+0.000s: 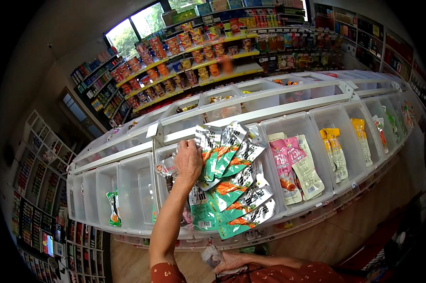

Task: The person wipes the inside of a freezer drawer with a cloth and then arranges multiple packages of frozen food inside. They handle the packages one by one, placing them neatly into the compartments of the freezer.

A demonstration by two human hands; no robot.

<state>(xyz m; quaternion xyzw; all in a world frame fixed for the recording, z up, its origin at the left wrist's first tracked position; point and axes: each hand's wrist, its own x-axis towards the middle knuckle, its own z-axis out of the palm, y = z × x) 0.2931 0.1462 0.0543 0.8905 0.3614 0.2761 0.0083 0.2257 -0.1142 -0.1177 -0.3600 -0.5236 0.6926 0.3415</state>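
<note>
My left hand reaches into a clear plastic bin, fingers curled down beside the silver tops of several green-and-silver snack packets. The fingertips are hidden, so I cannot tell whether they grip a packet. Those packets lie fanned over one another and cover much of the bin. Left of the wrist shows a clear-topped packet with dark contents. Low in front of my body, my right hand is closed around a crumpled grey cloth.
To the right, neighbouring bins hold pink packets and yellow packets. A small green-and-white packet lies in a bin to the left. A white rail runs behind the bins. Beyond it stand shelves of instant-noodle cups.
</note>
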